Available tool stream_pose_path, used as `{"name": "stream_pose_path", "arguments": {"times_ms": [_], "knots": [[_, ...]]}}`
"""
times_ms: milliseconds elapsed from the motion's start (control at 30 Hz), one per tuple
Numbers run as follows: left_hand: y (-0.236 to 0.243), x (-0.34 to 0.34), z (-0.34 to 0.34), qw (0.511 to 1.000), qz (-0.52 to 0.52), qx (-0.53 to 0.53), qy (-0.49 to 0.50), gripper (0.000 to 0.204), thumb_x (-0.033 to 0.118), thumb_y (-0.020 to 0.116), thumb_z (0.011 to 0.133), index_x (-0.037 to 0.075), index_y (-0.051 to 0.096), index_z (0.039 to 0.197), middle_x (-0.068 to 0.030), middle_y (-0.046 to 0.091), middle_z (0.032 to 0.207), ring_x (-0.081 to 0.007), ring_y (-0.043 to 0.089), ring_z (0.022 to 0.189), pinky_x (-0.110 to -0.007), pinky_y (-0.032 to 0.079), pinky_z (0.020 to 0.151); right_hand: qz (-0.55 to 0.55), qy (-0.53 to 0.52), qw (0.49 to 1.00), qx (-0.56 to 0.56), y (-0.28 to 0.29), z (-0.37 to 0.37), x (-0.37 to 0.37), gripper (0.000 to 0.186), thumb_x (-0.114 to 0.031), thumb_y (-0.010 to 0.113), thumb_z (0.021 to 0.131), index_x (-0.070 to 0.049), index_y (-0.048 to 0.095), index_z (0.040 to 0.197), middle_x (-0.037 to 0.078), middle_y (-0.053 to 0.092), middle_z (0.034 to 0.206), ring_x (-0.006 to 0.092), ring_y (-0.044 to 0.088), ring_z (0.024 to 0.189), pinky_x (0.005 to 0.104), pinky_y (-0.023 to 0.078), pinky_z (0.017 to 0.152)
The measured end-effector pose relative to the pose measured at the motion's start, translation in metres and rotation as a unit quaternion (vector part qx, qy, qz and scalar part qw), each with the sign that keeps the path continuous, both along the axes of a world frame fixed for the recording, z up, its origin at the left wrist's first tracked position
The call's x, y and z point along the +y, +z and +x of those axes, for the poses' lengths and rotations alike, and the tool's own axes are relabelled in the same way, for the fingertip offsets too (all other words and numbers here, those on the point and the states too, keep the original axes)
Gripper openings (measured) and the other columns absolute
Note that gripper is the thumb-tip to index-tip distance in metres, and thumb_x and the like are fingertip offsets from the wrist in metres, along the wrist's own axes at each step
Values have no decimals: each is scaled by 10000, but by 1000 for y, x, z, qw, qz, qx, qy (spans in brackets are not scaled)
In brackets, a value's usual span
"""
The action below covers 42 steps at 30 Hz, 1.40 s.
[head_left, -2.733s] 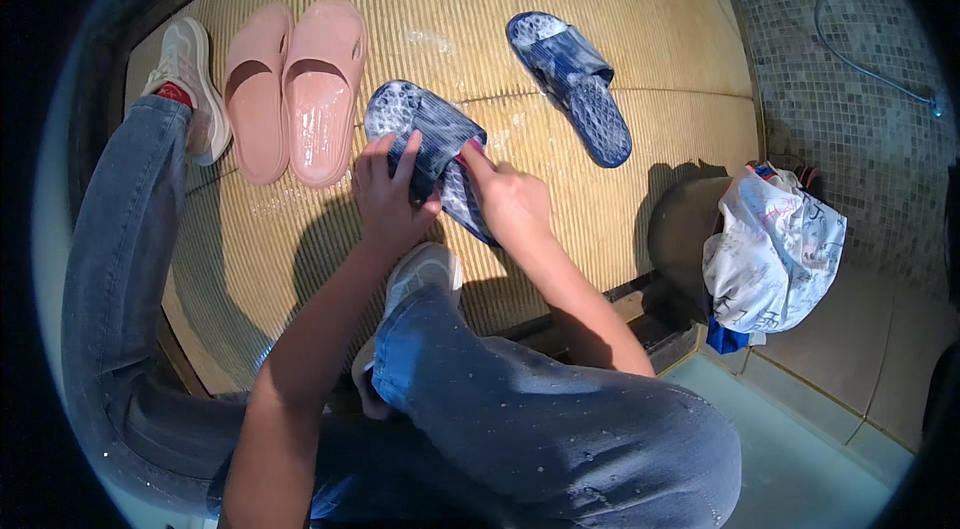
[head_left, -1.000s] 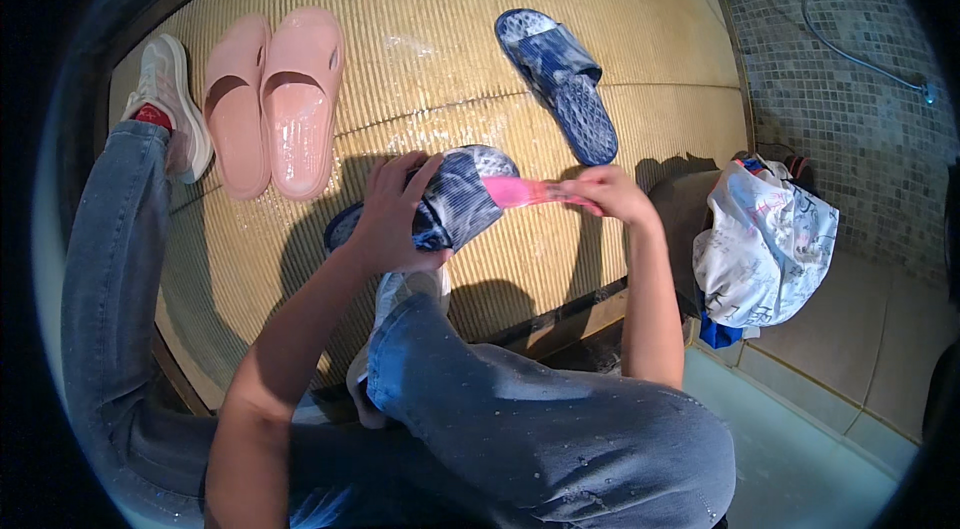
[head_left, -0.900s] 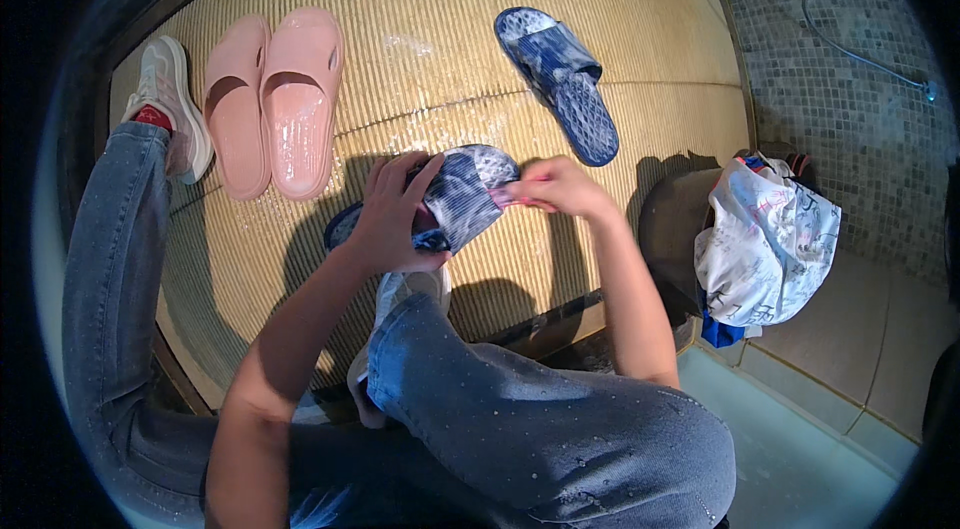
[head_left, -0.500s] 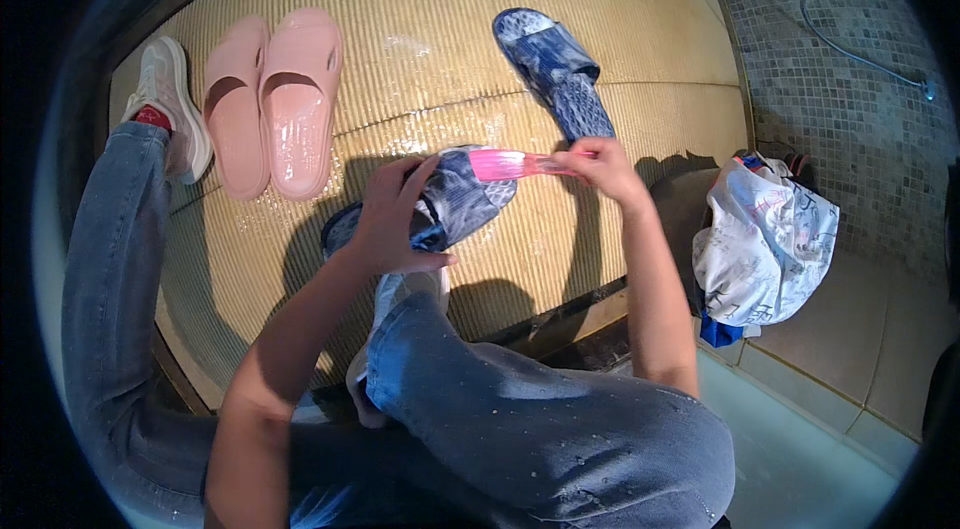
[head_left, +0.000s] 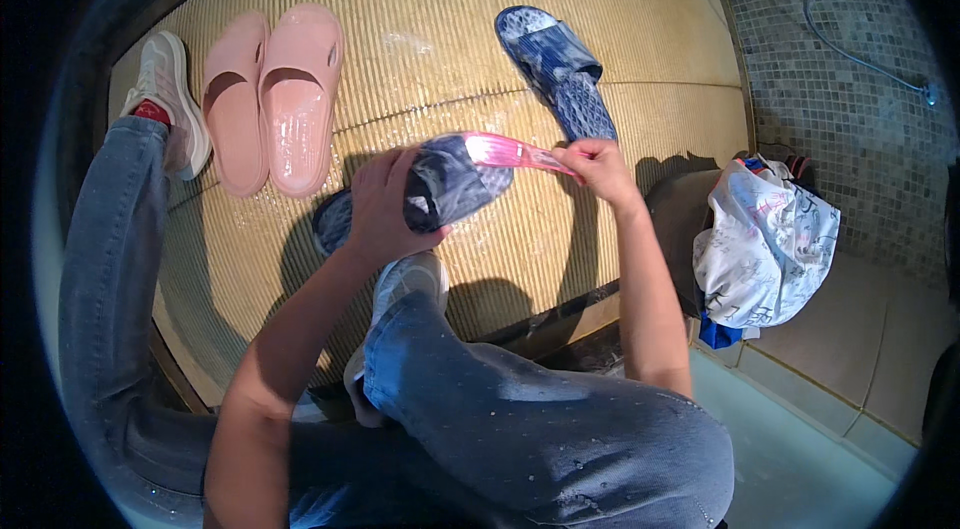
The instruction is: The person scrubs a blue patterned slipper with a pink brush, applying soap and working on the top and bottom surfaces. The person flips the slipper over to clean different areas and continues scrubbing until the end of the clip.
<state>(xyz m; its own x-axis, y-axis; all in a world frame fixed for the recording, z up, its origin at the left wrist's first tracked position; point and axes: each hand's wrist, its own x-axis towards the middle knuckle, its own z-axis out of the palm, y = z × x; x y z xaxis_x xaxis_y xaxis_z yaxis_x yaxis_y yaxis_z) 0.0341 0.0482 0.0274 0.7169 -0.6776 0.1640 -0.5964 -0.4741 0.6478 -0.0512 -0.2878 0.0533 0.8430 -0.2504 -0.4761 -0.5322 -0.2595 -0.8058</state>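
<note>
Blue slipper point(head_left: 458, 181): tilted over the ribbed mat point(head_left: 430, 24), just beyond the near shoe point(head_left: 410, 287); it looked light, bendy and slick with white streaks, best gripped around its broad middle.
Left hand point(head_left: 384, 201): fingers and thumb clasped its side.
Right hand point(head_left: 602, 171): fingers pinched the pink brush point(head_left: 508, 153), which overlapped the toe; blur hid any contact.
Mat: turning room lay between pink slippers point(head_left: 303, 94) and second slipper point(head_left: 562, 59); its near edge ran close.

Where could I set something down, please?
Bare mat lies between the pink slippers and the far blue slipper, and right of that slipper toward the tiled wall. Crowded: around the left hand, held slipper, brush and right hand.
</note>
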Motion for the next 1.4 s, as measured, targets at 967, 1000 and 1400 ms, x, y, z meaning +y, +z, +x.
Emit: {"name": "stream_pose_path", "arguments": {"times_ms": [967,1000,1400], "knots": [[-2,19,7,998,33,-26,43,1129,392,852,452,18,404,1418,-176,519,1255,-361,479,1185,-506,322,1041,40,4,994,97,5,-18,-23,326,-247,768,844,-82,621,604,-35,534,551,51,449,482,233,320,448],[-2,21,9,998,38,-9,41,1131,388,851,455,21,398,1425,-173,525,1246,-362,482,1180,-501,327,1041,48,18,994,100,8,-8,-9,323,-240,763,847,-78,620,607,-40,528,552,48,440,486,237,316,453],[-2,22,13,1000,24,-4,5,1118,343,860,480,63,382,1451,-136,542,1219,-351,487,1154,-495,354,1027,-5,59,992,111,2,-23,-33,332,-241,742,869,-63,626,614,-24,531,548,57,482,510,232,336,466]]}}
